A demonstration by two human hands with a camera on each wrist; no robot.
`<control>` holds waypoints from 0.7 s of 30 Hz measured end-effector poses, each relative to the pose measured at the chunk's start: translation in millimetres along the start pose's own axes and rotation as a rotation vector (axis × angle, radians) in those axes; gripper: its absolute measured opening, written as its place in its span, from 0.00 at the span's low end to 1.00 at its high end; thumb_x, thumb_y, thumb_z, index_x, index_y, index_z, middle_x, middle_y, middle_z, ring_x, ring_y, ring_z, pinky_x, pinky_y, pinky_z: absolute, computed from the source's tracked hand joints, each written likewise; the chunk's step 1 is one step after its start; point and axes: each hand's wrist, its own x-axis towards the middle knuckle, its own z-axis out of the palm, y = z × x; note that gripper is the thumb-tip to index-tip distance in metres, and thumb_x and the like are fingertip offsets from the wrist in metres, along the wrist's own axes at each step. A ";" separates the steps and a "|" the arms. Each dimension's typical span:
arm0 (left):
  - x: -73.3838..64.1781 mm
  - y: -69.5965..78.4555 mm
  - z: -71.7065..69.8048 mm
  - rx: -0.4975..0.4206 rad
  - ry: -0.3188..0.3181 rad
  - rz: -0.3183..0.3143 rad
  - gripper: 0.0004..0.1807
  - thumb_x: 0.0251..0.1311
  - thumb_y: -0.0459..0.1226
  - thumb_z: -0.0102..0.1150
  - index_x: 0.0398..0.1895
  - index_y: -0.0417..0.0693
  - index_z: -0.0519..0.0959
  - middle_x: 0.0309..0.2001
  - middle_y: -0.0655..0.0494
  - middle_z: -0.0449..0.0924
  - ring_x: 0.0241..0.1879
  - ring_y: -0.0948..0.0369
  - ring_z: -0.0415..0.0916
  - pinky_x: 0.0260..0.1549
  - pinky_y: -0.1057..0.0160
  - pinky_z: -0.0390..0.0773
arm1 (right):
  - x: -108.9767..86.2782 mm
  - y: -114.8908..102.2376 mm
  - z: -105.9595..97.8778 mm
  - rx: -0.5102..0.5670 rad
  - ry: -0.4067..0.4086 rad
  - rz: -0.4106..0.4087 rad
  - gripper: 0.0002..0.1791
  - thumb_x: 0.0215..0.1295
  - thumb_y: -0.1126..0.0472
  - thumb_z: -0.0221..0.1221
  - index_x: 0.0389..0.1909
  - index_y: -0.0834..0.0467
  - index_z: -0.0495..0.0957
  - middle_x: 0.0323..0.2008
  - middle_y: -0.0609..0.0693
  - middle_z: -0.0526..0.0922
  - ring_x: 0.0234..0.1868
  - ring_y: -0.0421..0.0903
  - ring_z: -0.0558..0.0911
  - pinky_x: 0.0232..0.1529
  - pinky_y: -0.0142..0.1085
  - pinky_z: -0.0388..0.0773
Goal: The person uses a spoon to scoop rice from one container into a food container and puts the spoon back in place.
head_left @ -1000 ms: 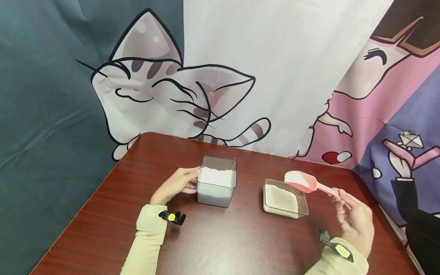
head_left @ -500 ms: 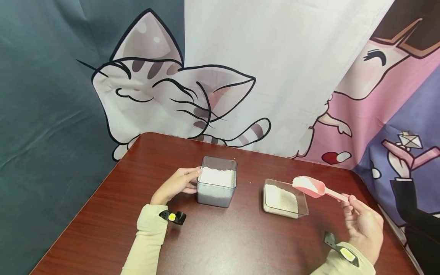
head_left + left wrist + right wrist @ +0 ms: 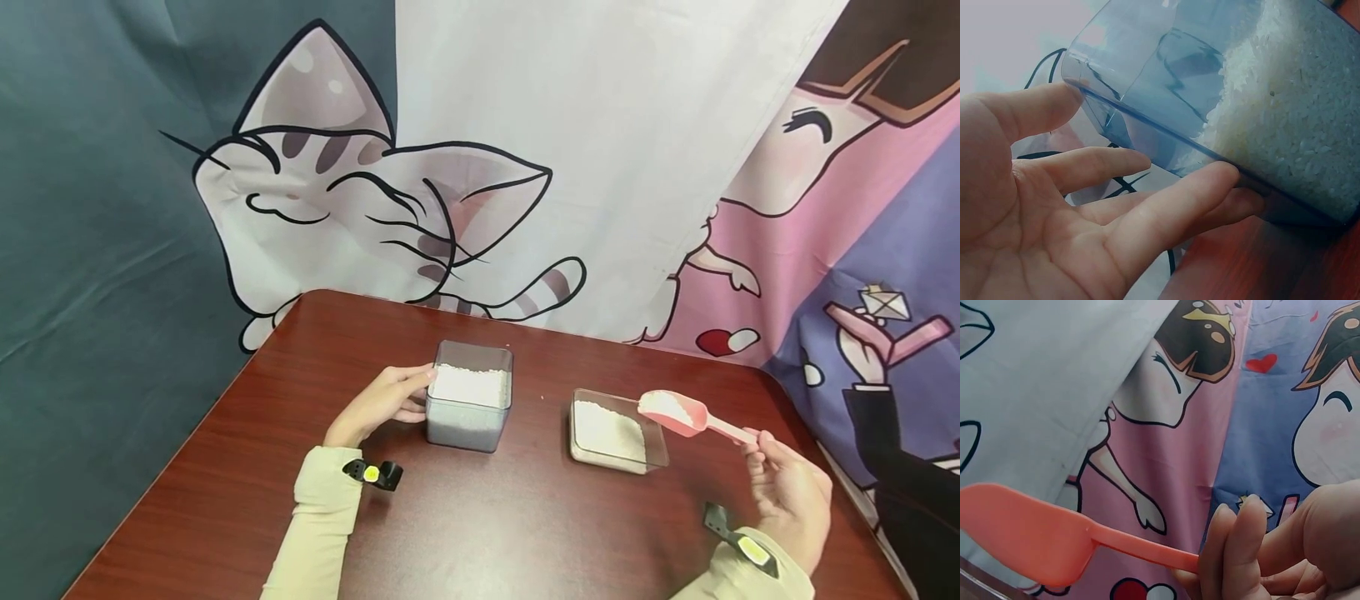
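My right hand (image 3: 791,496) pinches the handle of a pink scoop (image 3: 693,417), heaped with white rice (image 3: 666,407). The scoop's bowl is over the right rim of a low clear box (image 3: 656,454), which holds a bed of rice (image 3: 611,433). In the right wrist view the scoop's underside (image 3: 1029,534) faces the camera. To the left stands a taller bluish clear container (image 3: 465,429), partly filled with rice (image 3: 1297,106). My left hand (image 3: 382,404) rests its fingertips against that container's left wall, fingers loosely extended and spread in the left wrist view.
Both boxes stand on a reddish-brown wooden table (image 3: 525,533). A cloth backdrop (image 3: 495,83) with cartoon figures hangs right behind its far edge. A few white specks lie on the table between the boxes.
The right hand has moved the loaded scoop to the right and a little nearer, from over the low box toward its right rim. The left hand and both boxes stay in place.
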 end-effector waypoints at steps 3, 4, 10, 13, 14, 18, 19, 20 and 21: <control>-0.6 -1.0 -0.4 -0.009 -0.004 0.007 0.31 0.65 0.48 0.49 0.65 0.38 0.62 0.52 0.34 0.73 0.38 0.51 0.80 0.38 0.55 0.80 | 0.1 2.3 0.0 -0.046 0.029 -0.020 0.16 0.65 0.76 0.45 0.25 0.71 0.82 0.25 0.59 0.83 0.20 0.46 0.80 0.19 0.28 0.77; -0.7 -1.3 -0.5 -0.009 -0.007 0.012 0.31 0.65 0.48 0.49 0.65 0.38 0.62 0.52 0.33 0.72 0.38 0.51 0.80 0.38 0.55 0.80 | 0.3 2.9 0.1 -0.066 0.037 -0.022 0.16 0.65 0.76 0.46 0.25 0.70 0.82 0.25 0.58 0.83 0.20 0.45 0.80 0.19 0.28 0.77; -0.5 -2.2 -0.4 -0.010 -0.015 0.016 0.31 0.65 0.47 0.49 0.65 0.37 0.62 0.52 0.33 0.72 0.39 0.50 0.80 0.39 0.54 0.80 | 1.3 5.0 2.3 -0.154 0.093 -0.049 0.15 0.64 0.75 0.49 0.24 0.68 0.83 0.24 0.56 0.84 0.19 0.44 0.80 0.18 0.27 0.77; -0.2 -1.8 -0.4 -0.004 -0.012 0.010 0.31 0.65 0.47 0.49 0.65 0.37 0.62 0.52 0.34 0.73 0.39 0.51 0.80 0.39 0.55 0.80 | 1.2 4.7 3.1 -0.171 0.125 -0.064 0.15 0.63 0.76 0.49 0.23 0.67 0.83 0.24 0.56 0.84 0.19 0.44 0.81 0.19 0.27 0.77; -0.1 -1.5 -0.2 -0.003 -0.008 0.005 0.31 0.65 0.47 0.49 0.65 0.38 0.62 0.52 0.34 0.73 0.38 0.51 0.80 0.38 0.55 0.80 | 1.2 4.7 3.4 -0.179 0.133 -0.068 0.15 0.63 0.76 0.49 0.23 0.67 0.83 0.24 0.55 0.84 0.19 0.44 0.81 0.19 0.27 0.78; -0.3 -0.6 -0.4 -0.002 -0.008 0.000 0.31 0.64 0.48 0.49 0.65 0.38 0.62 0.52 0.35 0.73 0.39 0.51 0.80 0.38 0.55 0.80 | 0.0 5.3 4.5 -0.206 0.154 -0.082 0.15 0.62 0.76 0.50 0.23 0.66 0.83 0.23 0.55 0.84 0.19 0.43 0.81 0.21 0.28 0.78; -0.3 -0.5 -0.2 -0.004 -0.008 0.000 0.31 0.64 0.48 0.49 0.65 0.38 0.62 0.52 0.34 0.73 0.39 0.51 0.80 0.39 0.55 0.80 | -0.1 5.6 4.7 -0.215 0.156 -0.089 0.15 0.61 0.76 0.50 0.22 0.66 0.83 0.23 0.55 0.84 0.19 0.43 0.81 0.21 0.28 0.78; -0.3 -0.6 -0.3 -0.006 -0.008 0.001 0.31 0.64 0.48 0.49 0.65 0.38 0.62 0.52 0.34 0.73 0.39 0.51 0.80 0.39 0.55 0.80 | -0.3 5.9 5.0 -0.225 0.158 -0.095 0.15 0.61 0.77 0.50 0.22 0.66 0.83 0.23 0.54 0.84 0.18 0.43 0.81 0.21 0.28 0.78; -0.2 -0.8 -0.3 -0.008 -0.011 0.003 0.31 0.65 0.48 0.49 0.65 0.38 0.62 0.52 0.34 0.72 0.39 0.51 0.80 0.39 0.55 0.80 | -0.5 6.1 5.3 -0.238 0.161 -0.101 0.15 0.61 0.77 0.51 0.22 0.66 0.83 0.22 0.54 0.83 0.18 0.43 0.81 0.21 0.28 0.78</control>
